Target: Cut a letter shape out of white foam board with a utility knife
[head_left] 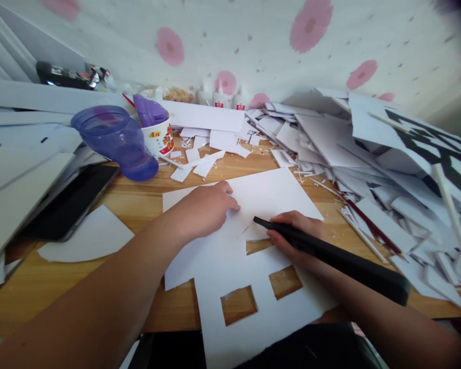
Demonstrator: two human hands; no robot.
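A large white board (215, 266) lies on the wooden table, its near part reaching past the front edge. Three rectangular openings show the wood or the space beneath. My left hand (205, 207) presses on the board's upper left part, fingers bent, with nothing visible in it. In my right hand (299, 233) is a long black tool (341, 261), pinched close to its narrow front end. The tool's tip hangs over or touches the board near a short thin mark, just above the top opening. I cannot make out a blade.
Heaped white scraps (369, 169) fill the right side. At the left are a black phone (72, 202), a purple translucent vessel (117, 138) and a paper cup (161, 137). Small white bottles (219, 98) stand at the back by the flowered wall covering.
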